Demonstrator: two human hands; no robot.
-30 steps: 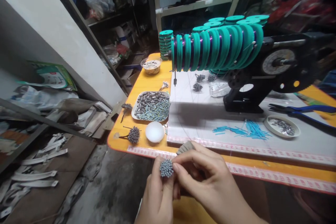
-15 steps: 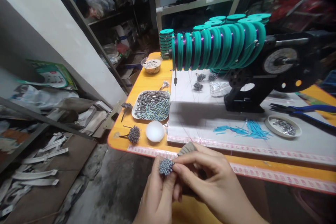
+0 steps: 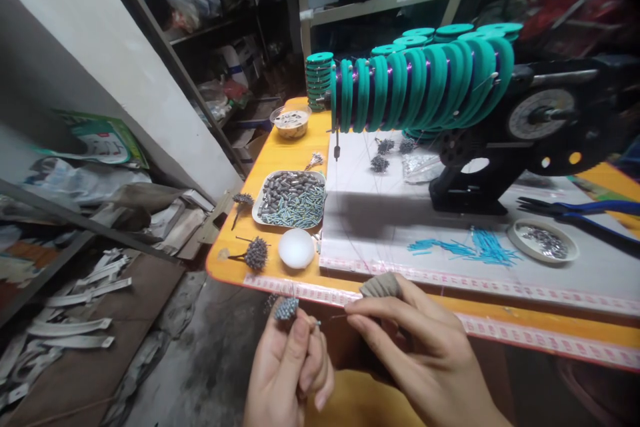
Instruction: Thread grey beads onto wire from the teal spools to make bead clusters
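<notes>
My left hand (image 3: 295, 360) is closed on a bundle of small grey-blue beads (image 3: 287, 309), held just off the table's front edge. To its right, my right hand (image 3: 410, 340) pinches a thin wire or thread (image 3: 338, 317) between thumb and index finger. A grey-green wrap (image 3: 381, 285) covers one of its fingers. The two hands are apart. Behind them on the table are a white round lid or dome (image 3: 297, 249) and a tray (image 3: 256, 212) of grey and light-blue pieces.
Teal spools (image 3: 420, 87) sit on a black stand (image 3: 463, 190). Blue sticks (image 3: 483, 247), a dish (image 3: 570, 255) of metal bits and blue-handled pliers (image 3: 575, 210) lie at the right. Dark bead bundles (image 3: 256, 254) rest at the left, near a clear tub (image 3: 291, 123).
My left hand has moved left with the bead bundle, which is now tilted. My right hand has shifted right, opening a gap between the hands.
</notes>
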